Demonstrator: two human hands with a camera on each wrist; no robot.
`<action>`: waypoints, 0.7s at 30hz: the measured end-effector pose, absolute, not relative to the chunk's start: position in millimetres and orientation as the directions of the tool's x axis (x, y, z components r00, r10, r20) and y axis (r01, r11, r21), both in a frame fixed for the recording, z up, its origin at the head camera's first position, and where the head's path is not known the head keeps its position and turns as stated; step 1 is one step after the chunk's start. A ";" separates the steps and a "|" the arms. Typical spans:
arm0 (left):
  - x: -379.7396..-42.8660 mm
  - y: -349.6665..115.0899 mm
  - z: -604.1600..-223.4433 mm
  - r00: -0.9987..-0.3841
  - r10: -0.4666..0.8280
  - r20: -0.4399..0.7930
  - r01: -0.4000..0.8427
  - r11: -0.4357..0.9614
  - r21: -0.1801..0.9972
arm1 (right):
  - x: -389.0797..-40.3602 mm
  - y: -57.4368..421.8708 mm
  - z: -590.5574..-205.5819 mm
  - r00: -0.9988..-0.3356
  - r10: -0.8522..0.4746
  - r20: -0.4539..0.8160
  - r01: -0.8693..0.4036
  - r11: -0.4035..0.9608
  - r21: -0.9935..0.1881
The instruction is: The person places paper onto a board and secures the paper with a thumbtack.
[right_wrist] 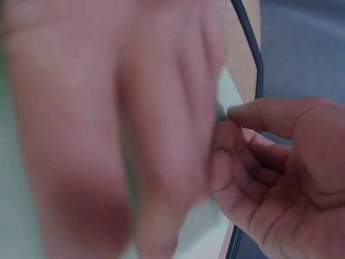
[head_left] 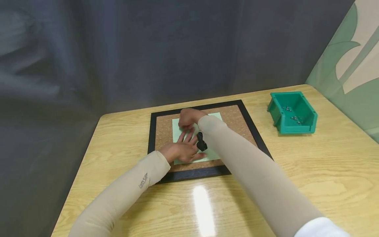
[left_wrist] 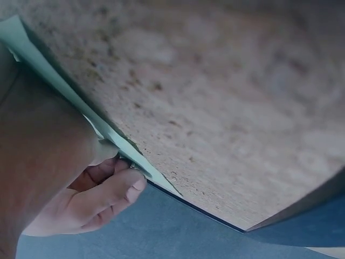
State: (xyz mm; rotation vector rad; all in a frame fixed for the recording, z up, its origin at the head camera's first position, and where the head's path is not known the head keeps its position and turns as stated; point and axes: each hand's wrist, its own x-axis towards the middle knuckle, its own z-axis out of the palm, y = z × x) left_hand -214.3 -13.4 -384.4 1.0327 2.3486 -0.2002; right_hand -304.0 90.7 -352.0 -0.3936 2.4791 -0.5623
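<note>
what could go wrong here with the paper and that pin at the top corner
The left hand lies flat on the green paper while the right hand pinches something small at its far edge. Risks: the paper may shift on the cork board if the flat hand lifts; the left fingers sit very close to the pinch and could get pricked.

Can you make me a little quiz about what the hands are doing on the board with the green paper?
1. True or false: the left hand lies flat on the green paper.
2. What colour is the bin? A red, B teal, C yellow.
3. The paper lies on a cork ____.

Key: 1 true. 2 B. 3 board. The right hand, fingers curled, works at the paper's far edge; what it pinches is too small to tell.
</note>
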 end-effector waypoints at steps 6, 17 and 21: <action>-214.6 -15.7 -380.1 -0.546 0.644 -0.536 0.716 0.691 0.101 | -301.9 84.7 -348.4 -0.829 -0.323 -0.456 -0.095 0.886 -0.453; -215.2 -17.2 -381.3 -0.546 0.646 -0.534 0.714 0.692 0.106 | -303.6 92.2 -352.7 -0.753 -0.466 -0.464 -0.171 0.820 -0.546; -215.6 -19.1 -383.1 -0.545 0.654 -0.525 0.719 0.687 0.109 | -301.7 93.3 -353.0 -0.732 -0.512 -0.449 -0.221 0.802 -0.554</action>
